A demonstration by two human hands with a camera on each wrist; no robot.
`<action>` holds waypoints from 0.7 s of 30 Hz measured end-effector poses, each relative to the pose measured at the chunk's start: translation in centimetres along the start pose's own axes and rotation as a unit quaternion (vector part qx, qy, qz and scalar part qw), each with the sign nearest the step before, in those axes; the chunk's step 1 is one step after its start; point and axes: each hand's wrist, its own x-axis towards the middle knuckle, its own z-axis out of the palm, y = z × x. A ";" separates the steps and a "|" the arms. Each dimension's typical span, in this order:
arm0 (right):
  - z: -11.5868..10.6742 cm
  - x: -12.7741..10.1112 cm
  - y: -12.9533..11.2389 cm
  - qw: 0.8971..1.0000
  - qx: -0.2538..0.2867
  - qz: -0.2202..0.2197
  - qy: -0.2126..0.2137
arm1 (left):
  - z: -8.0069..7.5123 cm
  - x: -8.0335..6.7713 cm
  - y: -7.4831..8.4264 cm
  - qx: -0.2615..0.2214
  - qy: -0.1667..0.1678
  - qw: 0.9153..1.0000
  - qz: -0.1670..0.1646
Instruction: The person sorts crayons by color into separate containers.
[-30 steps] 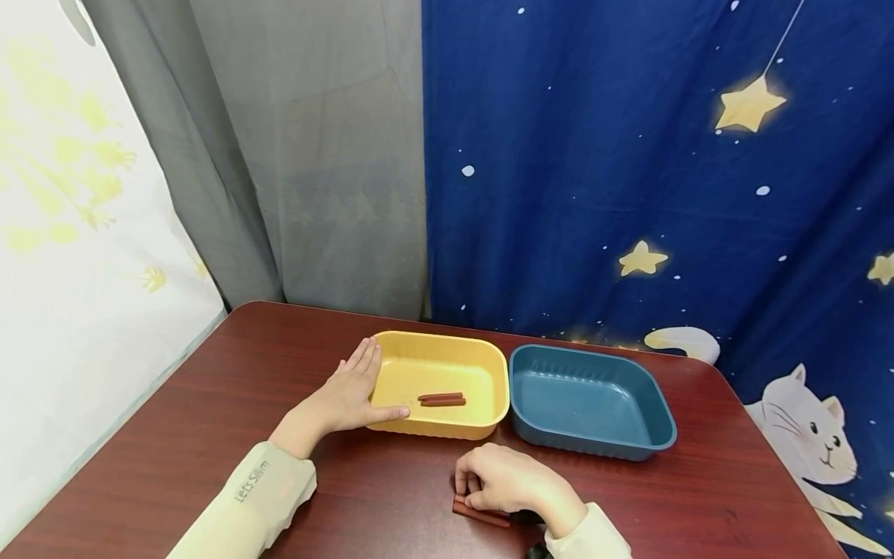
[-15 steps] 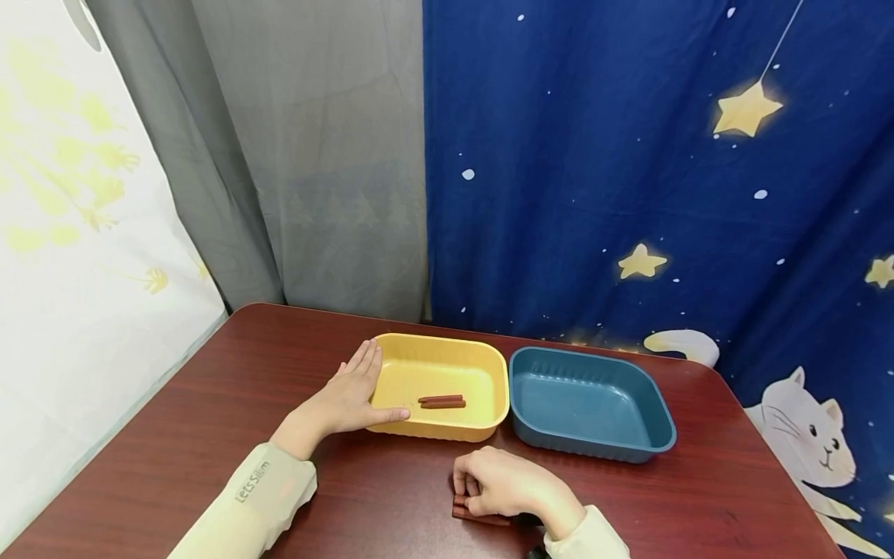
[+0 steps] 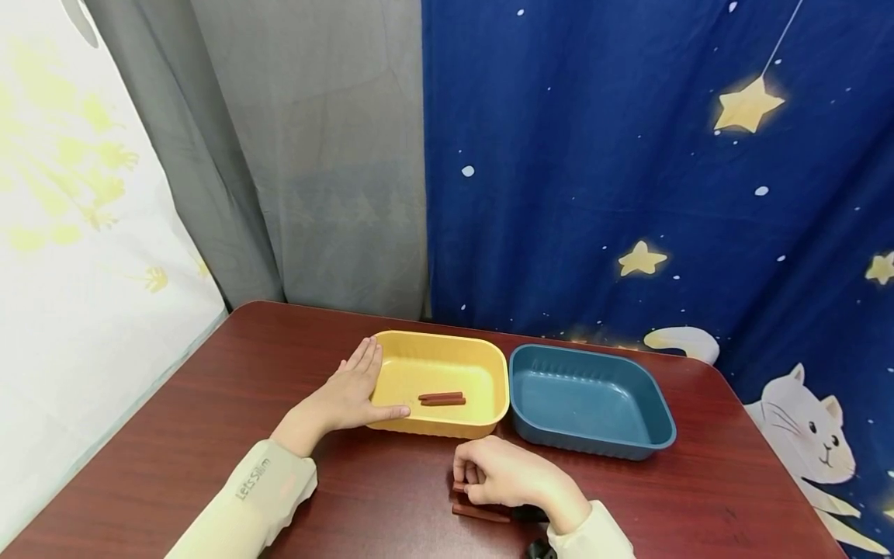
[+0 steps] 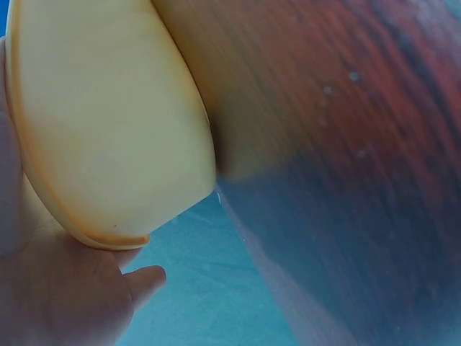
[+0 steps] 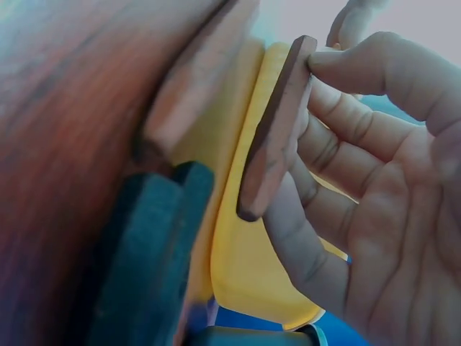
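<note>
My right hand [image 3: 513, 473] pinches a brown, faceted, crayon-like stick [image 5: 277, 137] between thumb and fingers, just above the table; in the head view only its end shows. Below it, a second brown stick [image 3: 480, 513] lies on the table, partly under the hand. My left hand [image 3: 345, 396] rests on the left end of the yellow bin [image 3: 440, 428], fingers straight along the side and thumb over the front rim. Two brown sticks [image 3: 442, 399] lie side by side inside that bin. Dark green sticks [image 5: 137, 252] lie beside the brown one on the table.
A blue bin [image 3: 594, 448] stands right beside the yellow bin, with nothing in it. A dark object [image 3: 540, 550] shows near my right sleeve at the bottom edge. Grey and blue curtains [image 3: 531, 194] hang behind the table [image 3: 391, 497].
My right hand has risen slightly with one brown stick pinched in it, leaving the other on the table. My left hand and both bins stay where they were.
</note>
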 end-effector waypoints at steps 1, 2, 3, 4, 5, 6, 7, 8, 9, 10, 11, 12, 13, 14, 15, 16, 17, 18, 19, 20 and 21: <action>-0.1 0.0 -0.1 1.000 0.004 -0.001 0.000 | 0.0 0.0 0.0 0.000 0.000 1.000 0.000; -0.2 0.0 -0.1 1.000 0.008 -0.001 0.001 | -0.1 0.0 0.0 0.000 0.000 1.000 0.000; -0.2 0.0 -0.2 1.000 0.012 -0.003 0.002 | -0.1 0.0 0.0 0.000 -0.001 1.000 0.000; -0.3 0.0 -0.2 1.000 0.015 -0.005 0.003 | -0.1 0.1 0.0 0.001 -0.001 1.000 -0.001; -0.4 0.0 -0.3 1.000 0.018 -0.007 0.003 | -0.1 0.1 0.1 0.001 -0.002 1.000 -0.001; -0.5 0.0 -0.3 1.000 0.021 -0.009 0.004 | -0.2 0.1 0.1 0.002 -0.003 1.000 -0.001; -0.6 0.0 -0.4 1.000 0.022 -0.012 0.006 | -0.2 0.1 0.1 0.002 -0.004 1.000 -0.002; -0.7 0.1 -0.4 1.000 0.024 -0.014 0.008 | -0.2 0.1 0.1 0.003 -0.004 1.000 -0.002; -0.8 0.1 -0.4 0.999 0.025 -0.017 0.010 | -0.2 0.1 0.1 0.004 -0.004 1.000 -0.002; -0.9 0.2 -0.5 0.999 0.027 -0.020 0.012 | -0.2 0.1 0.0 0.004 -0.004 1.000 -0.002; -1.0 0.2 -0.5 0.999 0.027 -0.025 0.015 | -0.2 0.1 0.0 0.004 -0.004 1.000 -0.001; -1.1 0.3 -0.5 0.999 0.027 -0.029 0.019 | -0.2 0.1 0.0 0.003 -0.004 1.000 -0.001; -1.2 0.4 -0.5 0.999 0.027 -0.033 0.022 | -0.2 0.0 0.0 0.002 -0.003 1.000 -0.001; -1.4 0.4 -0.6 0.999 0.028 -0.037 0.026 | -0.2 0.0 0.0 0.001 -0.003 1.000 -0.001; -1.5 0.5 -0.6 0.998 0.027 -0.041 0.029 | -0.3 0.0 0.0 0.000 -0.002 1.000 -0.001; -1.6 0.5 -0.7 0.998 0.027 -0.045 0.034 | -0.2 0.0 0.0 0.000 -0.001 1.000 -0.001; -1.7 0.5 -0.7 0.998 0.027 -0.048 0.037 | -0.2 0.0 0.0 -0.002 -0.001 1.000 -0.001; -1.8 0.5 -0.8 0.998 0.029 -0.049 0.041 | -0.2 0.0 0.0 -0.003 -0.001 1.000 -0.001; -1.9 0.5 -0.9 0.997 0.030 -0.049 0.044 | -0.1 0.0 0.0 -0.003 -0.002 1.000 -0.001; -2.0 0.5 -0.9 0.997 0.032 -0.047 0.047 | -0.1 0.0 0.0 -0.002 -0.002 1.000 -0.001; -2.1 0.5 -1.0 0.997 0.035 -0.046 0.049 | 0.0 0.0 0.0 -0.003 -0.003 1.000 -0.001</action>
